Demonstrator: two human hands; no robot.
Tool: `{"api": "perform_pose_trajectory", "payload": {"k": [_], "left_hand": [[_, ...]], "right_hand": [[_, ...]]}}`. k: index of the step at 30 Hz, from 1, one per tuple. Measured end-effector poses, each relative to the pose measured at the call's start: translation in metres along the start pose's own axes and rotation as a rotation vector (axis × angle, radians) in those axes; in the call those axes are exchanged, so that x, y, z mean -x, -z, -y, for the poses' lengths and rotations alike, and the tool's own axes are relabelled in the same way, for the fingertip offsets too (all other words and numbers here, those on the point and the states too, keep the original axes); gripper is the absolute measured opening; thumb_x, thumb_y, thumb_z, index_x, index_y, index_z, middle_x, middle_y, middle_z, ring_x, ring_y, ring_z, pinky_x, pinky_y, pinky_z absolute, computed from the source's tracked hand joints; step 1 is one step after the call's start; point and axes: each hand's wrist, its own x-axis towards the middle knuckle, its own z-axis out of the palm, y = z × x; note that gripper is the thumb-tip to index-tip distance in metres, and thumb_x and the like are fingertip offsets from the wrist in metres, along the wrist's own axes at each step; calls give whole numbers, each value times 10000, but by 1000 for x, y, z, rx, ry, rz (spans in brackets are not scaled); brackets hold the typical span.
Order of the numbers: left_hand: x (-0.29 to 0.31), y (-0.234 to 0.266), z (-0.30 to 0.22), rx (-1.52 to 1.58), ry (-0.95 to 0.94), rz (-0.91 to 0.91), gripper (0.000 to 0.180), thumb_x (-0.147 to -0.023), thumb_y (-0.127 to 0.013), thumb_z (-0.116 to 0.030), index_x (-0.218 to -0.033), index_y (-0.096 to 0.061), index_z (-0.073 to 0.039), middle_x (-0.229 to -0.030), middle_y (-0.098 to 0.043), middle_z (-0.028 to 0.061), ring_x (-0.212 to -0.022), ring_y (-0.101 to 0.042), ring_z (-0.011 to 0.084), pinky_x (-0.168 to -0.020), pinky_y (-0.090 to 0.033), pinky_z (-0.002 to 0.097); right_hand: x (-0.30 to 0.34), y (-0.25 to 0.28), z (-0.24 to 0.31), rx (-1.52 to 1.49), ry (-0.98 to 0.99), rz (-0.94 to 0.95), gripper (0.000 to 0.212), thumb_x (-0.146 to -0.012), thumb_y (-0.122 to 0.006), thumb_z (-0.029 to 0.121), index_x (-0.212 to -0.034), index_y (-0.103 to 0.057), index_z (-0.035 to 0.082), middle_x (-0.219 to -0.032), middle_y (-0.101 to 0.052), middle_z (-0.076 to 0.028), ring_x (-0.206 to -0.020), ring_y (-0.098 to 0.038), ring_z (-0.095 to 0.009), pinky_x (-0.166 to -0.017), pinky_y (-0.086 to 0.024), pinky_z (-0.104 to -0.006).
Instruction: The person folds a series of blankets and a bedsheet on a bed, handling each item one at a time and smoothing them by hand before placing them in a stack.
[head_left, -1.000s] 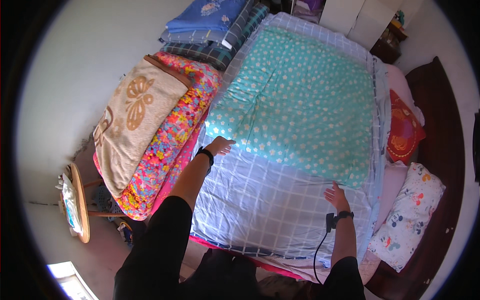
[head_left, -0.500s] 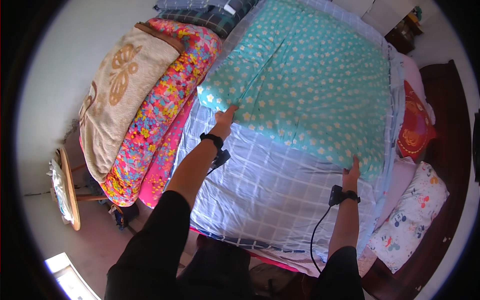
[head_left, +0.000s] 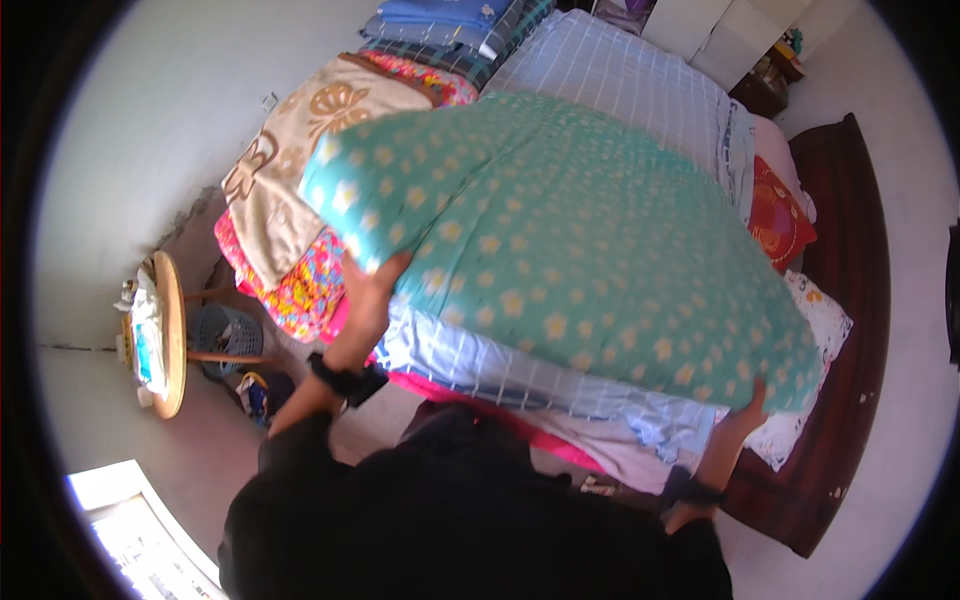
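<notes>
A teal quilt with pale flowers spans the space between my hands, its near edge raised above the bed. My left hand grips that edge near its left corner, fingers partly hidden by the cloth. At the right corner my right hand holds the same edge, with most of its fingers behind the fabric. Under the quilt lies a light blue checked sheet, showing at the far end and along the near side of the bed.
Left on the bed are a beige blanket and a bright floral quilt. Folded bedding is stacked at the far left. Pillows line the dark headboard at right. A round wooden table stands left beside a basket.
Both hands have drawn the teal quilt's near edge toward me and up off the bed. The far part of the sheet is now uncovered, and my view has shifted.
</notes>
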Motion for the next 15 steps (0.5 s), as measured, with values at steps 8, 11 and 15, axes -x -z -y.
{"api": "perform_pose_trajectory", "payload": {"k": [8, 11, 15], "left_hand": [[201, 168, 96, -328, 679, -160, 328, -670, -668, -103, -959, -566, 11, -866, -586, 63, -744, -558, 152, -641, -450, 271], [231, 208, 166, -337, 973, -190, 340, -651, -698, -184, -924, -576, -22, -822, -578, 50, -692, -544, 131, -563, -424, 258], [239, 210, 183, -240, 976, -251, 392, -634, -720, -251, -922, -571, -31, -803, -574, 51, -674, -550, 140, -552, -426, 256]], "right_hand": [[243, 201, -112, 320, -324, -243, 402, -747, -548, -37, -1137, -464, -88, -1073, -542, -166, -836, -577, -245, -669, -509, -375], [256, 232, -158, 767, -802, -254, 427, -690, -689, 129, -1039, -506, -36, -968, -557, -107, -762, -554, -186, -553, -455, -335], [261, 259, -193, 910, -689, -98, 429, -666, -719, 244, -965, -519, 10, -817, -573, -73, -670, -554, -190, -529, -447, -306]]}}
